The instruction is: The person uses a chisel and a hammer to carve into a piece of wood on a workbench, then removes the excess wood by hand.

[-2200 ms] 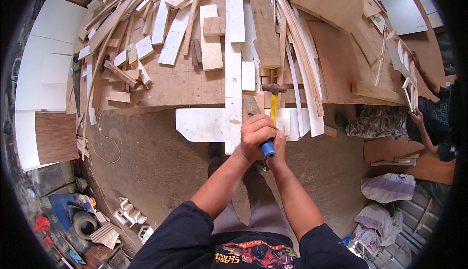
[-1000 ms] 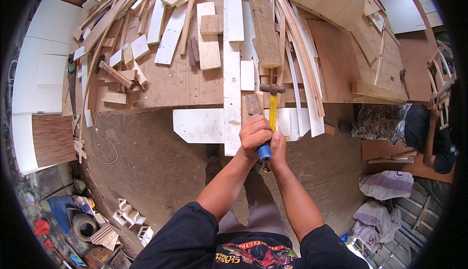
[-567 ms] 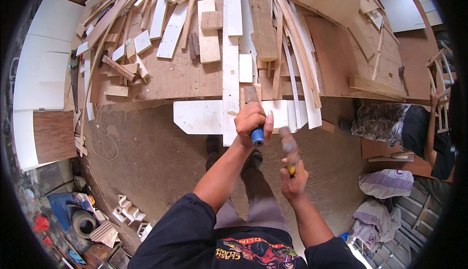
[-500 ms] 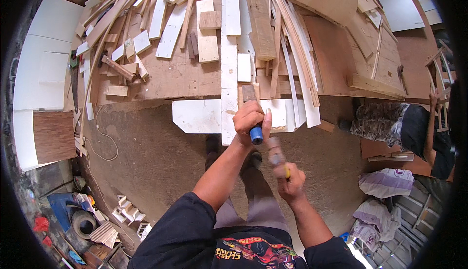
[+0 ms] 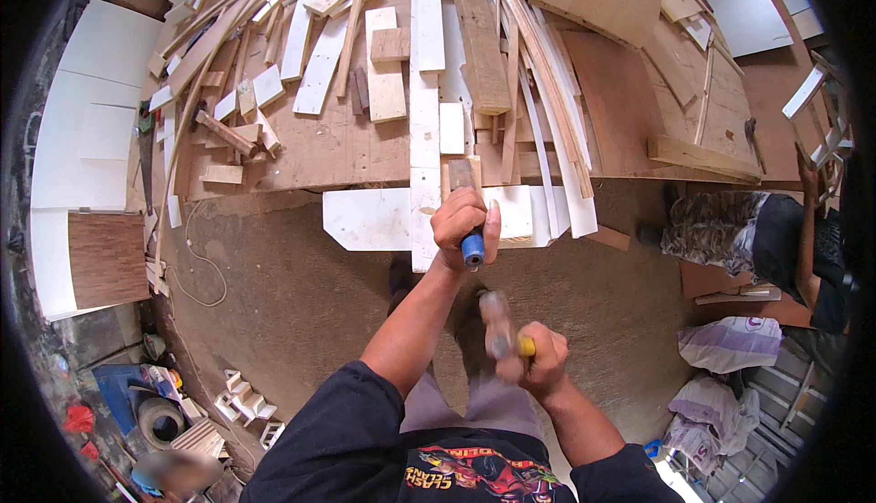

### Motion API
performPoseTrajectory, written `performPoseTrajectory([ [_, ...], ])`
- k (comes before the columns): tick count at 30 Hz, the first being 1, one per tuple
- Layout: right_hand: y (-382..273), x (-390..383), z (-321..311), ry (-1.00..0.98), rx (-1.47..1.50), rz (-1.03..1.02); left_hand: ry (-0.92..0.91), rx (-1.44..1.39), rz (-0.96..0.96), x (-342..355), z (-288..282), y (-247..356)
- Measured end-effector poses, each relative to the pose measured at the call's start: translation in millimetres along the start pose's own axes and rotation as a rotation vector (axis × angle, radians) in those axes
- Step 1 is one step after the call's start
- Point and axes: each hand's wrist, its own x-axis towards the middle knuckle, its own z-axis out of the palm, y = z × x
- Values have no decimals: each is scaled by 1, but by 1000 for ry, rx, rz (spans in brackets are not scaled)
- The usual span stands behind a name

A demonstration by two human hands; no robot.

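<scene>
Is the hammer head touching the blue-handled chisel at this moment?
No. The right hand holds the hammer drawn back, blurred, well clear of the blue-handled chisel gripped by the left hand.

The bare left hand (image 5: pixel 467 220) reaches forward on a nearly straight forearm, fingers curled into a tight fist, thumb laid along the side. The bare right hand (image 5: pixel 538 362) sits lower and nearer the body, elbow bent, also fisted and blurred.
</scene>
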Motion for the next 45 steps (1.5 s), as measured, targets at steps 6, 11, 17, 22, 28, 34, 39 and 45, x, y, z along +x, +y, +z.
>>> performPoseTrajectory([
  [6,10,-5,16,-74,-118,100,-14,-1,45,-1,-1,-3],
  [11,12,-4,6,-5,-1,-151,-18,-3,64,0,-2,-1],
  [17,7,-3,9,-58,-48,18,-27,-8,11,-1,-3,-1],
  [22,31,-3,24,-118,-142,65,-39,-5,23,-3,-4,-1],
  [28,27,-11,21,-44,-63,-1,-20,-6,59,-4,-2,1],
  [34,27,-20,11,-42,-38,-108,-40,-13,62,-9,-6,-1],
  [39,48,-21,26,-99,-174,68,-29,8,54,-9,-7,-2],
  [45,19,-12,3,-54,4,-245,-62,4,79,-15,-8,-4],
])
